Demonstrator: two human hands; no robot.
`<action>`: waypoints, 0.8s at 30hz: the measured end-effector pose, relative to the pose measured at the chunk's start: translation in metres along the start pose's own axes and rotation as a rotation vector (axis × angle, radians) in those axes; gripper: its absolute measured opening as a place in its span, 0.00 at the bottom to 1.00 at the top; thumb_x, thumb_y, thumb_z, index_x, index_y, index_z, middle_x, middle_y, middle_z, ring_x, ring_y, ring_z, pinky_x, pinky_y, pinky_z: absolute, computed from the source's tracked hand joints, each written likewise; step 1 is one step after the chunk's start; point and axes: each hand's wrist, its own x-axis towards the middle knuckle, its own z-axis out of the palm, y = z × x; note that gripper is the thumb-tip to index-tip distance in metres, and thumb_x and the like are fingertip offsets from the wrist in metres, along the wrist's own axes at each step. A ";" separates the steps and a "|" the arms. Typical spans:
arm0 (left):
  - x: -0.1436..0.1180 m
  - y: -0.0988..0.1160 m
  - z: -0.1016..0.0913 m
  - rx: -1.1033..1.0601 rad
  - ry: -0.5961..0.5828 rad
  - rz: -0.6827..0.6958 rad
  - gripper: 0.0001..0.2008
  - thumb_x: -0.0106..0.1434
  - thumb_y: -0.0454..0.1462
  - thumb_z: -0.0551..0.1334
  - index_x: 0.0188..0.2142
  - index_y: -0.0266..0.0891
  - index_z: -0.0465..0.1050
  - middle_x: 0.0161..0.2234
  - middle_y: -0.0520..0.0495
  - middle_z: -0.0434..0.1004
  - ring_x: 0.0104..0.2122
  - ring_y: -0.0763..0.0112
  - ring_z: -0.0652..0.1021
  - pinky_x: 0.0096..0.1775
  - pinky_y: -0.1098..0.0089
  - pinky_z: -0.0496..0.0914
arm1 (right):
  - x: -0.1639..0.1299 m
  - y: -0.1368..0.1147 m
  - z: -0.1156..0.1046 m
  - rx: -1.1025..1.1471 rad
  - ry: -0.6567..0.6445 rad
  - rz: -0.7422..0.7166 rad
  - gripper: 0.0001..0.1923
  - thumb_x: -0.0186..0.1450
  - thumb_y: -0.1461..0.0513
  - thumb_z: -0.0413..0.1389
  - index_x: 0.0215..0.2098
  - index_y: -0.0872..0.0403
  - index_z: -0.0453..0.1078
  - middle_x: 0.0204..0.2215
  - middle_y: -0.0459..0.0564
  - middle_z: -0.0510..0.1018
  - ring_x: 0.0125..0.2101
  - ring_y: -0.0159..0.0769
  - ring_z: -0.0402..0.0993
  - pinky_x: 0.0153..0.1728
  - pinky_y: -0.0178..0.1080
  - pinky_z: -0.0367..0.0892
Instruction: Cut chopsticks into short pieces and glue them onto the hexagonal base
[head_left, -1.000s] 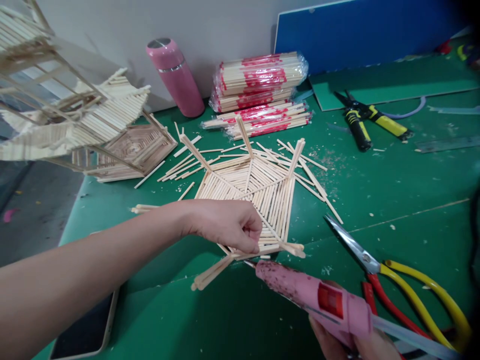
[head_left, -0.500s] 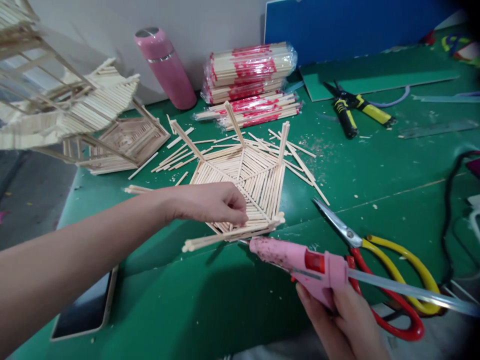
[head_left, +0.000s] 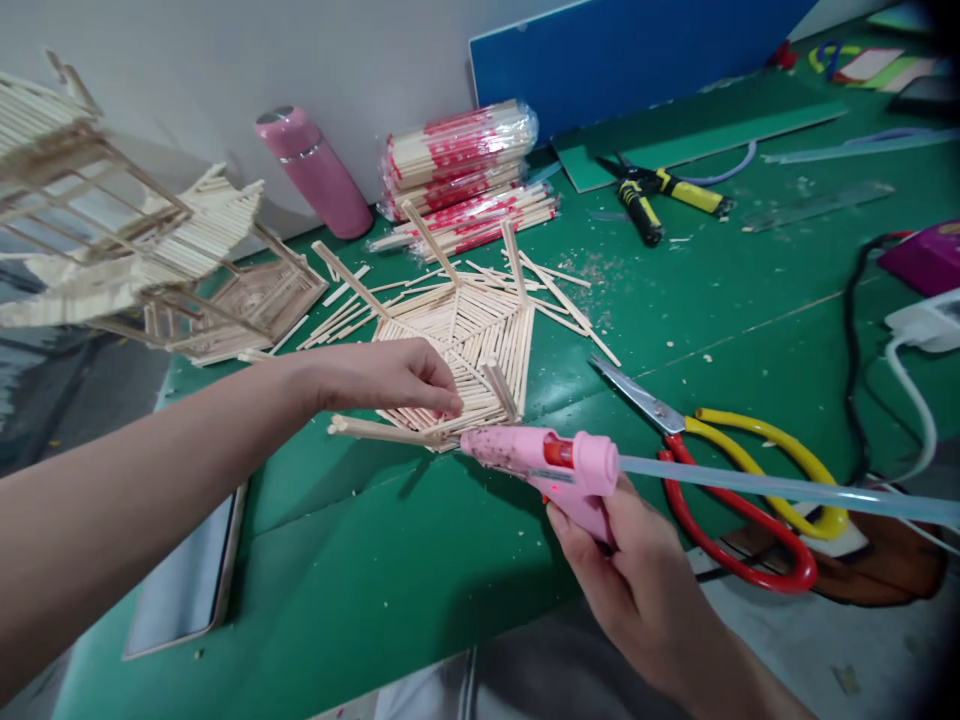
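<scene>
One glue gun [head_left: 517,452] tight in right hand [head_left: 637,565], one stick frame [head_left: 484,340] beneath curled left hand [head_left: 397,375], its pinch unclear.

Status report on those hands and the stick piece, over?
Right hand gripping pink glue gun, nozzle at stick piece's near edge. Left hand there too, grip unclear. Scissors partly under glue stick.

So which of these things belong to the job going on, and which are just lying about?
In the job:
pink glue gun, in the right hand
glue stick, in its back end
stick frame, with the left hand at its near side

Lying about, it seems:
scissors
pliers
flask
phone

Unused now, perhaps supplies:
wrapped sticks
loose sticks
</scene>
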 end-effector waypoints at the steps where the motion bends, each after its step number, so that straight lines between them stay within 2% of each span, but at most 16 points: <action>1: 0.001 0.001 -0.001 0.005 -0.012 0.001 0.13 0.56 0.42 0.57 0.27 0.34 0.74 0.21 0.52 0.66 0.23 0.74 0.65 0.26 0.76 0.57 | 0.000 0.000 0.001 -0.005 0.016 -0.004 0.12 0.62 0.65 0.48 0.44 0.57 0.65 0.35 0.53 0.77 0.36 0.37 0.74 0.39 0.37 0.68; 6: 0.005 0.009 -0.001 0.018 0.003 -0.087 0.14 0.55 0.43 0.58 0.29 0.35 0.76 0.23 0.52 0.70 0.26 0.73 0.68 0.27 0.76 0.59 | 0.001 -0.002 0.006 -0.041 0.040 -0.031 0.12 0.62 0.65 0.49 0.43 0.58 0.67 0.38 0.55 0.78 0.39 0.41 0.74 0.41 0.41 0.69; 11: 0.007 0.012 0.004 -0.108 -0.068 -0.039 0.14 0.56 0.42 0.56 0.30 0.35 0.76 0.23 0.52 0.71 0.26 0.73 0.68 0.30 0.75 0.61 | 0.004 -0.005 0.010 -0.081 0.077 -0.097 0.11 0.61 0.65 0.48 0.40 0.58 0.68 0.34 0.55 0.78 0.35 0.40 0.75 0.41 0.40 0.69; 18: 0.006 0.006 0.005 -0.113 -0.068 -0.020 0.14 0.56 0.43 0.56 0.28 0.34 0.75 0.20 0.52 0.68 0.24 0.74 0.67 0.27 0.76 0.59 | 0.003 -0.008 0.018 -0.155 0.124 -0.134 0.10 0.62 0.65 0.47 0.37 0.59 0.69 0.29 0.55 0.77 0.31 0.39 0.74 0.36 0.39 0.69; 24: 0.005 0.007 0.005 -0.132 -0.056 -0.026 0.13 0.54 0.42 0.57 0.24 0.34 0.74 0.21 0.52 0.69 0.24 0.75 0.66 0.27 0.76 0.58 | 0.001 -0.008 0.022 -0.186 0.135 -0.136 0.15 0.64 0.64 0.45 0.47 0.58 0.63 0.29 0.51 0.76 0.27 0.39 0.71 0.29 0.38 0.67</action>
